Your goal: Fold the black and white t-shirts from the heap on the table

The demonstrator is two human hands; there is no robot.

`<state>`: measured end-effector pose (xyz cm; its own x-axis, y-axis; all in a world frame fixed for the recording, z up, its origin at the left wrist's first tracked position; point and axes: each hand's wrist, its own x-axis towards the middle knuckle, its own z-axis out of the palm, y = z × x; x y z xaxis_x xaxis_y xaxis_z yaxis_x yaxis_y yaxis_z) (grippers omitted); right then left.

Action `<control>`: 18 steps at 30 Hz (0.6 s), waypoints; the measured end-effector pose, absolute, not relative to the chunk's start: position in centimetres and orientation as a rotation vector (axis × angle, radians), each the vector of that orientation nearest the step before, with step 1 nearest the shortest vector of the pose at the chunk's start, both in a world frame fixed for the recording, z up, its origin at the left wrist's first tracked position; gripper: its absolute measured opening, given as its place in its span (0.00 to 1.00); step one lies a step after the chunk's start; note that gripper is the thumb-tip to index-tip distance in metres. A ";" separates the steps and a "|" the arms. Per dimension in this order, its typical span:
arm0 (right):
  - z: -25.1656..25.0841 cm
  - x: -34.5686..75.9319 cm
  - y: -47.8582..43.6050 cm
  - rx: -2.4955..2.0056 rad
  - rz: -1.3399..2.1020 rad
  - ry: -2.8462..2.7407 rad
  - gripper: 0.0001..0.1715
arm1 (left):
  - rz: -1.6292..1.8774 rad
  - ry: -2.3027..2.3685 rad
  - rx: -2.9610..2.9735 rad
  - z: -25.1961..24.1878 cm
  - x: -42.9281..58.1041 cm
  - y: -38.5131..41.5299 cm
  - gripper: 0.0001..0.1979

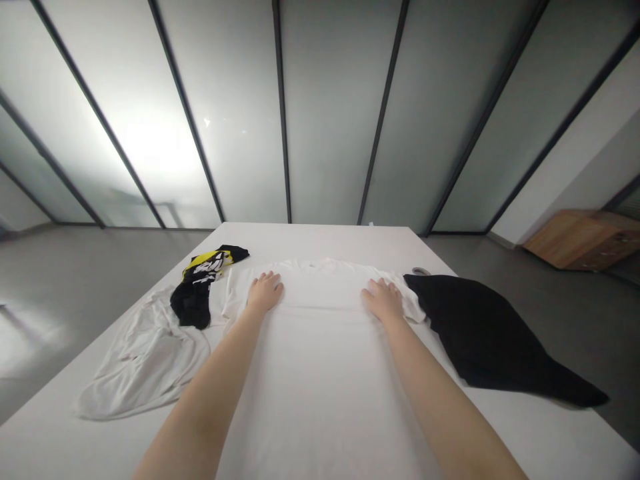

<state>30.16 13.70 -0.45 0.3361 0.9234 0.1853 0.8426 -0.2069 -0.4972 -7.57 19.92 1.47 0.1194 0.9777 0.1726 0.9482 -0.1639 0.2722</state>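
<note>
A plain white short-sleeved cloth T-shirt [320, 360] lies at the clock's centre, its collar toward 12 and its body running down past 6, out of the frame, on a smooth white rectangular table [320, 239]. Its spreading out looks largely done: the body is broadly flat, the sleeves point toward 10 and 2, and no fold is made in it. What is left, as far as can be judged, is minor: shallow wrinkles around the collar and sleeves, plus one faint crease across the chest. The bare left hand [265, 291], at 11 o'clock, and the bare right hand [384, 300], at 1, rest palm down on the shirt; each grip is open, fingers extended, with hold of nothing. A crumpled white cloth garment [147, 363] lies at 9, a bunched black-and-yellow printed garment [203, 283] at 10, and a wide black fabric piece [485, 333] at 3, beside the right-hand sleeve; none of these is laid out as neatly. White markings on the black-and-yellow garment may be lettering, but bends in the cloth make them unreadable. A tiny mark near the shirt's collar is too small to read, and no brand is legible.
</note>
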 end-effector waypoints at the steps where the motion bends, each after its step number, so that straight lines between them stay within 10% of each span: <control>1: -0.6 30.6 13.7 -2.024 0.211 -1.505 0.28 | 0.506 1.968 2.268 1.6 -7.9 19.7 0.20; 11: -1.1 32.4 14.3 -1.122 0.761 -0.480 0.49 | 0.724 1.786 2.199 3.9 -4.0 15.8 0.21; 18: 0.4 33.1 14.2 -1.149 0.902 -0.252 0.35 | 0.264 2.004 2.326 1.4 -3.2 11.3 0.29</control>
